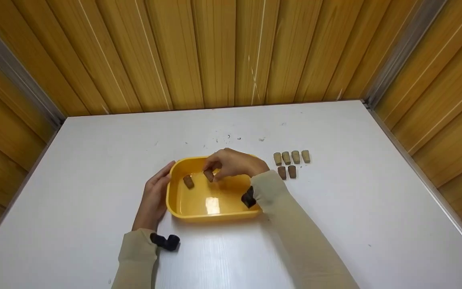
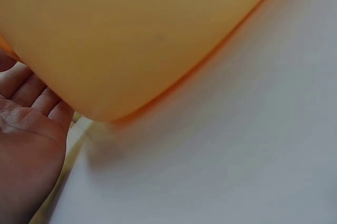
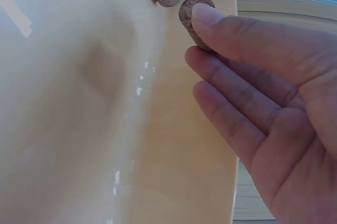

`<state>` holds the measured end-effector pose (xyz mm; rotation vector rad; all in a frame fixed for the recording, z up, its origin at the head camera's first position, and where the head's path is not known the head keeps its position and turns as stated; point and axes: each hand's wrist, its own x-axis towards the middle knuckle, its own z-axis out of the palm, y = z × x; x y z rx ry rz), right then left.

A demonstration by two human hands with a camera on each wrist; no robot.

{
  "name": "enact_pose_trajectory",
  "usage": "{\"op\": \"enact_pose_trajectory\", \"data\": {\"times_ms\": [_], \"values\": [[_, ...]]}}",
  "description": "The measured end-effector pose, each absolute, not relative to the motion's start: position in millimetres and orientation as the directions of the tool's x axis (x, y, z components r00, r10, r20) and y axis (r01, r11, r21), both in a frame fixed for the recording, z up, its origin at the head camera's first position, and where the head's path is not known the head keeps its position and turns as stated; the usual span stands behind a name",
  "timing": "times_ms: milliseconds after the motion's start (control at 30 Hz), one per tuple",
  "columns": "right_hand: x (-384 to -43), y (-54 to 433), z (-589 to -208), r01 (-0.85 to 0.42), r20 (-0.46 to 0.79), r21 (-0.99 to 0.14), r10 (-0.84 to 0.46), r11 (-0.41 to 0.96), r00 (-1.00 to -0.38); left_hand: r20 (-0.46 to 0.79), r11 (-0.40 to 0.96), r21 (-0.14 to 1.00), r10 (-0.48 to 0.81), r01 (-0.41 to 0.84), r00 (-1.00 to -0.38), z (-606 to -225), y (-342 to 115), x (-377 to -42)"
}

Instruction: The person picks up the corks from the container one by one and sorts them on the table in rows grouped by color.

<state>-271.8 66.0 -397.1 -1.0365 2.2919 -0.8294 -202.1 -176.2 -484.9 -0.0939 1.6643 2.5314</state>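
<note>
Over the yellow plastic tray (image 1: 219, 218), my right hand (image 1: 235, 162) pinches a brown cork stopper (image 1: 209, 175) between thumb and fingers. The right wrist view shows the thumb pressed on the end of that cork (image 3: 197, 23). Another brown cork (image 1: 188, 182) lies on the tray floor near its left wall. My left hand (image 1: 157, 196) rests along the tray's outer left side, fingers straight and fingertips at the rim. In the left wrist view, the palm (image 2: 34, 145) sits beside the tray's outer wall (image 2: 137, 39), with some fingertips hidden behind it.
Right of the tray, a row of several pale corks (image 1: 295, 157) stands on the white table (image 1: 375, 208), with two brown corks (image 1: 292, 171) just in front. Small dark specks dot the table behind the tray. A wood-look panel wall (image 1: 215, 52) borders the far edge.
</note>
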Motion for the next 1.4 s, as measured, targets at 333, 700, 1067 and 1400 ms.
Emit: {"op": "enact_pose_trajectory", "data": {"times_ms": [333, 700, 1067, 1400], "values": [[-272.9, 81.7, -386.0, -0.459, -0.144, -0.732, -0.773, 0.503, -0.617, -0.107, -0.395, 0.911, 0.045, -0.116, -0.993, -483.9, -176.1, -202.3], [-276.3, 102.2, -377.0, -0.479, -0.100, -0.711, -0.749, 0.515, -0.655, -0.115, -0.406, 0.905, 0.047, -0.124, -0.992, -482.5, -177.0, -202.2], [-276.6, 122.1, -370.4, -0.455, -0.050, -0.748, -0.724, 0.483, -0.688, -0.097, -0.410, 0.905, 0.061, -0.114, -0.993, -484.9, -176.0, -202.4], [-274.6, 146.8, -372.0, -0.412, 0.012, -0.809, -0.688, 0.420, -0.725, -0.104, -0.421, 0.899, 0.069, -0.124, -0.992, -484.8, -175.3, -201.8]]}}
